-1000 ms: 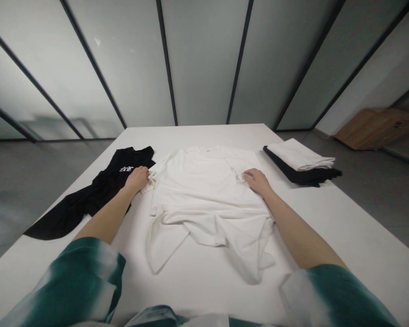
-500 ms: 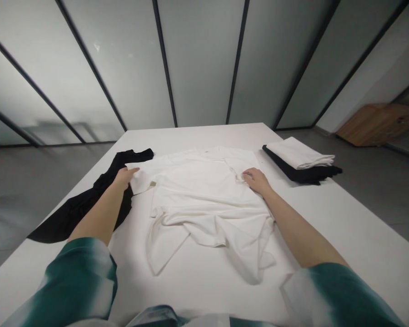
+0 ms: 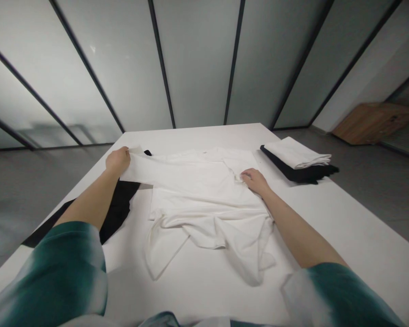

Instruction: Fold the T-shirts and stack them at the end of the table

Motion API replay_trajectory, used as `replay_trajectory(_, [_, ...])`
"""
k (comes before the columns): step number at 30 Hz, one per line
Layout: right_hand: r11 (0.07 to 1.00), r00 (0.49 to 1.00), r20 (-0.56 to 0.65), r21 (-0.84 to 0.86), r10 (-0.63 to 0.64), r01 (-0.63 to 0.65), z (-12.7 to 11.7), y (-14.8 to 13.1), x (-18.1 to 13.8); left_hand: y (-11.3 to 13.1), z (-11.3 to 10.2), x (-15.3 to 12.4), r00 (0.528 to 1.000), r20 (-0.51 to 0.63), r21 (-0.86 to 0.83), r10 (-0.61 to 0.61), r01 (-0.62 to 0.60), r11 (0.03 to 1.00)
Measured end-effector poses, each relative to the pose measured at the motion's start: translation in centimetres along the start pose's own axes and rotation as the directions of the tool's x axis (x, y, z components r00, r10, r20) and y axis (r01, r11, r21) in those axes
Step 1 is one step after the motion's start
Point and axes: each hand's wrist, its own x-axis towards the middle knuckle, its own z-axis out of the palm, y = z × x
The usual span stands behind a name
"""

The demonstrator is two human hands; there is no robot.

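A white T-shirt [image 3: 194,181] lies spread across the table in front of me, its lower part loosely bunched and creased toward my body. My left hand [image 3: 117,160] is closed on the end of its left sleeve, which is raised off the surface and pulled straight out to the side. At the shirt's right side, my right hand [image 3: 255,180] has its fingers curled on the gathered sleeve fabric. A black garment [image 3: 119,209] lies under my left forearm, partly covered by the lifted sleeve.
On the right of the white table [image 3: 337,227] sits a folded white cloth [image 3: 295,152] on top of a folded black cloth [image 3: 301,174]. Frosted glass panels [image 3: 194,59] stand behind the table. A wooden cabinet [image 3: 371,122] is on the floor at far right.
My left hand has closed on the left sleeve, moved outward and up, and stretched it over the black garment. My right hand stays at the same spot on the shirt.
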Motion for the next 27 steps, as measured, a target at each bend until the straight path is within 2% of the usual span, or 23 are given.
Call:
replay_trajectory(3, [1.000, 1.000, -0.006, 0.001, 0.005, -0.005, 0.0, 0.0, 0.0, 0.4, -0.1, -0.3, 0.999, 0.027, 0.013, -0.032, 0.031, 0.999])
replay_trajectory(6, [1.000, 1.000, 0.003, -0.001, 0.009, -0.009, 0.0, -0.2, -0.1, 1.9, -0.4, -0.3, 0.998, 0.026, -0.049, -0.062, 0.063, 0.997])
replay_trajectory(9, [1.000, 1.000, 0.013, -0.003, 0.016, -0.016, -0.2, -0.3, -0.1, 5.1, -1.3, -0.5, 0.998, 0.035, -0.277, 0.060, -0.048, 0.960])
replay_trajectory(11, [1.000, 1.000, 0.017, -0.007, 0.015, -0.015, -0.3, -0.4, -0.1, 7.7, -2.1, -1.1, 0.966, 0.079, -0.539, 0.247, -0.167, 0.826])
replay_trajectory(13, [1.000, 1.000, 0.022, -0.010, 0.012, -0.012, -0.4, -0.4, -0.1, 9.9, -2.6, -1.8, 0.896, 0.089, -0.753, 0.436, -0.226, 0.618])
replay_trajectory(15, [1.000, 1.000, 0.028, -0.012, 0.010, -0.010, -0.4, -0.4, -0.2, 11.4, -2.6, -2.5, 0.844, 0.066, -0.848, 0.532, -0.234, 0.475])
replay_trajectory(16, [1.000, 1.000, 0.029, -0.012, 0.012, -0.011, -0.5, -0.5, -0.2, 11.8, -2.3, -2.9, 0.835, 0.066, -0.860, 0.546, -0.230, 0.455])
replay_trajectory(17, [1.000, 0.999, 0.030, -0.012, 0.013, -0.012, -0.5, -0.5, -0.2, 12.1, -1.7, -3.3, 0.831, 0.080, -0.855, 0.550, -0.227, 0.466])
replay_trajectory(19, [1.000, 0.999, 0.029, -0.014, 0.014, -0.014, -0.5, -0.4, -0.1, 12.2, 0.2, -4.2, 0.813, 0.147, -0.791, 0.564, -0.246, 0.560])
replay_trajectory(21, [1.000, 1.000, 0.028, -0.019, 0.014, -0.014, -0.4, -0.4, -0.1, 11.9, 2.8, -5.4, 0.787, 0.233, -0.637, 0.571, -0.320, 0.701])
replay_trajectory(23, [1.000, 0.999, 0.031, -0.028, 0.014, -0.013, -0.4, -0.4, -0.1, 11.4, 5.4, -7.0, 0.785, 0.292, -0.413, 0.546, -0.412, 0.812])
replay_trajectory(25, [0.999, 0.999, 0.036, -0.037, 0.014, -0.012, -0.4, -0.5, -0.1, 10.8, 7.6, -8.6, 0.793, 0.335, -0.213, 0.509, -0.462, 0.861])
replay_trajectory(27, [0.999, 0.999, 0.041, -0.042, 0.011, -0.009, -0.4, -0.6, -0.1, 10.2, 9.1, -9.9, 0.799, 0.344, -0.093, 0.493, -0.493, 0.865])
